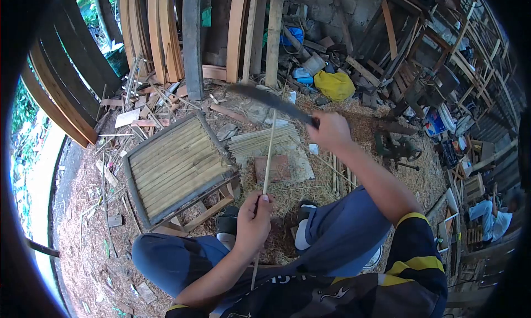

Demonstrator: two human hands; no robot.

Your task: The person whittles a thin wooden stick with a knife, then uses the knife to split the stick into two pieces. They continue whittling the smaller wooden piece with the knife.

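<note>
My left hand is closed around a long thin bamboo strip, which stands up in front of me and runs down past my lap. In my right hand, gripped by its handle, is a machete with a long dark blade, blurred at the tip. The blade points left and crosses the strip's upper part in this view. Beyond my feet lies a bundle of thin bamboo strips, and nearer to me is a reddish wooden block on a pale slab.
To my left stands a low wood-framed bamboo-slat panel. Long boards lean at the back, near a yellow bag among scrap. Shavings cover the floor. Another person sits far right.
</note>
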